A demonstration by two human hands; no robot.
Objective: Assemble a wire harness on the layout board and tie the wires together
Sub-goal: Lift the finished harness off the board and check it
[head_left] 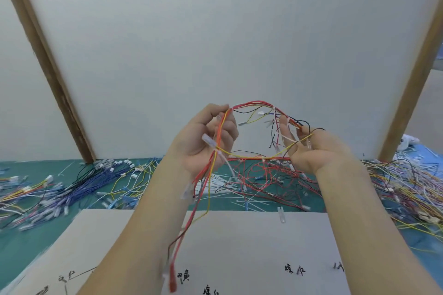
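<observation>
Harness (254, 105) is off the board, held up in the air between both hands in front of the white back panel (215, 31). Left hand (206, 141) has fingers curled round the red/yellow run, gripping it near a white tie; the tail hangs down past the wrist toward the near edge, ending in a red terminal (blurred). Right hand (309, 148) is palm-up, fingers loosely curled with thumb and fingertips pinching the other end of the bundle, a yellow strand crossing its palm. Between the hands the wires arch up in a loop, with several white ties and small connectors showing along it. Board (263, 242) lies near, under the forearms, with handwritten colour labels and no wires routed on it that I can see. Loose stock on the green mat (31, 242): blue wires (91, 182) far left, red wires (261, 179) centre, mixed pile (407, 187) right. My read: this is an inspect/untangle step on an already partly tied bundle, not routing. Next move likely needs the loop spread flat and lowered onto the board, branches matched to the labels (can't read them reliably), keeping the dangling tail from snagging the loose piles.
</observation>
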